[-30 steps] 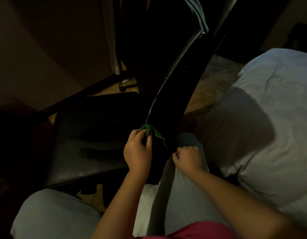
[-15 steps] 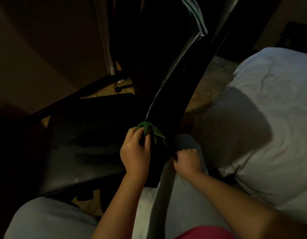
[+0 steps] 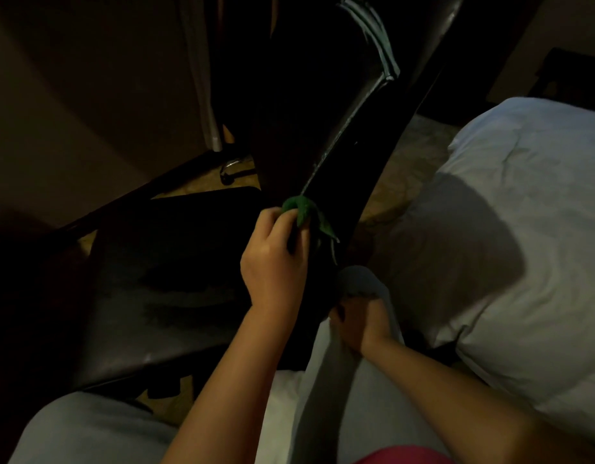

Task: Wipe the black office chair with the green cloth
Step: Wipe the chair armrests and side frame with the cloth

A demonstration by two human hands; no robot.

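Green cloth (image 3: 301, 209) on the black office chair (image 3: 356, 145)
Left hand (image 3: 274, 266) pinches it in curled fingers against the backrest edge, twelve o'clock of the knuckles; right hand (image 3: 359, 324), at four o'clock, fingers curled, fisted on a grey knee (image 3: 359, 279)

Dim room, white bedding (image 3: 510, 236) at right, patterned floor (image 3: 420, 135).

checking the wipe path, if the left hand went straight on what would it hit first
The black office chair's backrest: the left hand, gripping the green cloth, points up at its glossy side edge. The cloth looks at or nearly on it; depth is unclear.
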